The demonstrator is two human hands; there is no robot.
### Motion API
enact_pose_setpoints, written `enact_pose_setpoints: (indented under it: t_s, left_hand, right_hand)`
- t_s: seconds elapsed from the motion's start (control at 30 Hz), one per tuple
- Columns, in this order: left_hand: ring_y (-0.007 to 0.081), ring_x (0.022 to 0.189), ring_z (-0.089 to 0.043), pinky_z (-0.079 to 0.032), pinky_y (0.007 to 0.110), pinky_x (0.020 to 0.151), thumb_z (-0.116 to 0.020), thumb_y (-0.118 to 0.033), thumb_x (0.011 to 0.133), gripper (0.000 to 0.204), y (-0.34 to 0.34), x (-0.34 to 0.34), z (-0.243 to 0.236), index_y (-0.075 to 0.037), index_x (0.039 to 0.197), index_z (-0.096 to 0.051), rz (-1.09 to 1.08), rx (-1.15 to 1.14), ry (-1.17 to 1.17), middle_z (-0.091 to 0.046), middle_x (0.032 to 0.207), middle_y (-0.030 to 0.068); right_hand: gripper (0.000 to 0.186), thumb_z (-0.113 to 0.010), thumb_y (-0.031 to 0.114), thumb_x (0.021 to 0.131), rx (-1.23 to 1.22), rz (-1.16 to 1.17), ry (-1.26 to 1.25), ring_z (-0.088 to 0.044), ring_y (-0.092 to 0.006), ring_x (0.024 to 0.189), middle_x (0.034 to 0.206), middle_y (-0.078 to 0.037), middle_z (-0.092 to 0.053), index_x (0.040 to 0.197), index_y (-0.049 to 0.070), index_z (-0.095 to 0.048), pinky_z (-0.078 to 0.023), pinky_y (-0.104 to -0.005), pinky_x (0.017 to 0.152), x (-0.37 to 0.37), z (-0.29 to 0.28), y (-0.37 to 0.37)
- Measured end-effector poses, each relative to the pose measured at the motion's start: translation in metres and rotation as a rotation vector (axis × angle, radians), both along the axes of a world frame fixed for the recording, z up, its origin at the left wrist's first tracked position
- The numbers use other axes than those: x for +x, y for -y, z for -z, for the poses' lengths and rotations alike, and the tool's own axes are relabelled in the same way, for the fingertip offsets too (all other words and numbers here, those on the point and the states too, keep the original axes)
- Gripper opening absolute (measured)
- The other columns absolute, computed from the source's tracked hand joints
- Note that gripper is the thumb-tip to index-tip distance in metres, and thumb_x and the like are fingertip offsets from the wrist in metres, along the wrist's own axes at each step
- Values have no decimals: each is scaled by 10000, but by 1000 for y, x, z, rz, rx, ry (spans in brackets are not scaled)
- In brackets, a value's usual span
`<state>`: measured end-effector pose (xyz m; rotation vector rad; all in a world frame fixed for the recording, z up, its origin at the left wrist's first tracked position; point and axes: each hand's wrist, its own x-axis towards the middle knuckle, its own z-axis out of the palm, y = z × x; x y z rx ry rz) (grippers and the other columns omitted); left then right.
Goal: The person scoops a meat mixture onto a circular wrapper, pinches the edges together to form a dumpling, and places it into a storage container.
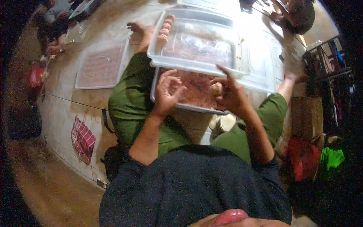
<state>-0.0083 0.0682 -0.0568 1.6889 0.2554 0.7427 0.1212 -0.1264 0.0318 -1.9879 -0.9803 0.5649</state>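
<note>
A grey-rimmed tub (pixel 196 109) of reddish-brown crumbly filling (pixel 196 89) lies between my legs. My left hand (pixel 166 94) hovers over its left side, fingers curved and thumb apart, with nothing visible in it. Over the right side, my right hand (pixel 233 94) pinches a small pale lump (pixel 216 87), the index finger pointing up. Just beyond, overlapping the tub, is a clear plastic container (pixel 196 62) with a row of pinkish-brown balls (pixel 165 29) along its left wall. Pale round discs (pixel 227 122) are stacked near my right thigh.
To the left on the tiled floor sits a lidded clear container (pixel 101 66) with rows inside. A red checked cloth (pixel 83 138) lies nearer. A cardboard box (pixel 307 117) and a red bag (pixel 302 157) stand at right. Other people (pixel 298 15) sit at the far side.
</note>
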Motion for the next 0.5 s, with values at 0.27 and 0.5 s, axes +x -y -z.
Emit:
enact_pose_setpoints:
  t_s: [0.27,0.5]
  left_hand:
    - [191,1038,-515,-425,309,853,-586,-40,817,245,-78,-12,38,-34,1056,-536,-422,-74,126,-420,1262,132]
    - [191,1015,-522,-441,278,778,-612,-114,824,409,-101,-12,55,-31,1187,-442,-471,-50,91,-433,1241,117]
  right_hand:
    - [758,-673,56,721,41,-58,266,-629,-217,858,979,-171,-630,1362,126,-273,-513,-307,727,74,2,-145]
    - [881,-609,46,661,297,-79,471,-520,-426,950,1008,-279,-515,1400,154,-142,-464,-481,793,60,55,-244]
